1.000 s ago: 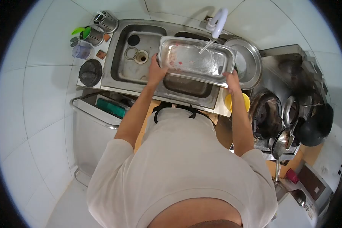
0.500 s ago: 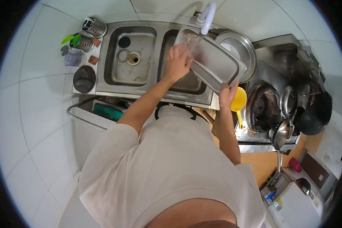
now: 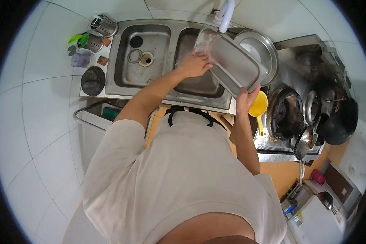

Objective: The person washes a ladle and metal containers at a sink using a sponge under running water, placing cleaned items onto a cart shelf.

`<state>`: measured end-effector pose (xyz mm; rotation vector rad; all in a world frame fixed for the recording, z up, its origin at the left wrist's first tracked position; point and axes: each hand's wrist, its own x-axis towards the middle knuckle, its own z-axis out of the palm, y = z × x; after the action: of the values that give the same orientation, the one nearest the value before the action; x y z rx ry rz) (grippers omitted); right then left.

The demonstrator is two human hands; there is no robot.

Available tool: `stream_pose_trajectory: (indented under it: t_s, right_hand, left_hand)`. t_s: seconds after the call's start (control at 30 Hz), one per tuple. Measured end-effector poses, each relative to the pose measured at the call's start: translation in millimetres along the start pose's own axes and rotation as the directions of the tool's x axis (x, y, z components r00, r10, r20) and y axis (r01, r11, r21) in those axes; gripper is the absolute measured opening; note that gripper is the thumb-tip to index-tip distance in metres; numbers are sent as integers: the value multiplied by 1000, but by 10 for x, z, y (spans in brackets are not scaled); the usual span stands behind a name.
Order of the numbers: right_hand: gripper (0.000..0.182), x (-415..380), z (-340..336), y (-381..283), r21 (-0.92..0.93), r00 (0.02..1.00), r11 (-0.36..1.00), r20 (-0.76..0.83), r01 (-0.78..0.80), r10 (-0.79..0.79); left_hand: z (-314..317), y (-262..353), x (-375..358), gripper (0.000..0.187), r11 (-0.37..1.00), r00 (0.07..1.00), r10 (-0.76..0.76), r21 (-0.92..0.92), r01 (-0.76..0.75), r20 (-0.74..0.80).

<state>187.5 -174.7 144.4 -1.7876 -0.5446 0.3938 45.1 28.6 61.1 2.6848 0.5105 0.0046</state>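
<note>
A rectangular stainless steel pan [image 3: 242, 61] is tilted over the right sink basin [image 3: 199, 85], beneath the white faucet [image 3: 227, 18]. My right hand [image 3: 247, 99] grips its near right corner, thumb on the rim. At the pan's left end, my left hand [image 3: 196, 65] rests against the near rim with fingers extended, and water splashes around it. No tool shows in this hand, though part of its fingertips is blurred by the water. Behind the pan leans a round metal basin [image 3: 270, 53], partly covered by it.
The left basin [image 3: 124, 73] holds a metal ring by its drain. Perforated utensil holders [image 3: 104, 25] and a dark round stone-like item [image 3: 92, 80] line the left ledge. A yellow dipper [image 3: 257, 106] sits beside the gas stove [image 3: 286, 114]; a black wok [image 3: 339, 122] lies farther right.
My left hand has moved from inside the pan's left end toward its near rim. The right hand keeps its grip on the corner. The whole view has shifted slightly.
</note>
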Motion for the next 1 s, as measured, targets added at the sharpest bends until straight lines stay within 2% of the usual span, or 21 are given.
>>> stream_pose_trajectory:
  t_s: [0.1,0.2,0.27,0.3,0.37,0.4,0.5,0.6,0.7,0.8,0.9,1.0]
  right_hand:
    - [59,62,-12,15,4,999,1000,14,29,-29]
    - [58,81,-50,91,13,999,999,6,39,-40]
    - [58,75,-60,72,5,1000,1000,-5,4,-4]
    - [59,78,-53,88,63,999,997,-23,-45,47]
    - [61,78,-33,140,180,987,974,-49,-141,152]
    - [62,95,-24,146,180,988,974,-36,-141,150]
    - [65,98,-25,147,168,984,972,-41,-162,171]
    - [66,54,15,91,155,974,968,-79,-198,212]
    - [67,63,29,26,194,974,960,-64,-204,220]
    - [69,42,58,60,228,967,949,-79,-218,241]
    - [70,2,61,37,210,971,952,-45,-222,236]
    - [71,14,118,156,218,971,954,-74,-207,228]
  left_hand:
    - [227,15,59,52,924,978,124,-341,-175,-166]
    - [57,12,34,57,998,1000,-2,62,3,-17]
    - [-25,-52,138,60,994,990,-77,88,66,118]
    - [-46,-67,176,62,990,976,-114,104,96,184]
    - [12,60,162,62,996,998,-13,-93,18,54]
    - [12,112,157,63,983,999,29,-182,-32,-18]
    - [-42,161,186,64,998,996,33,-52,-29,78]
    - [37,65,254,66,970,965,-243,-5,245,99]
    - [-114,166,272,68,984,955,-129,-81,156,266]
    - [-77,303,217,69,977,976,2,-209,45,216]
    - [-5,195,331,69,954,949,-249,-122,275,194]
    - [-11,134,374,69,949,927,-283,-69,309,248]
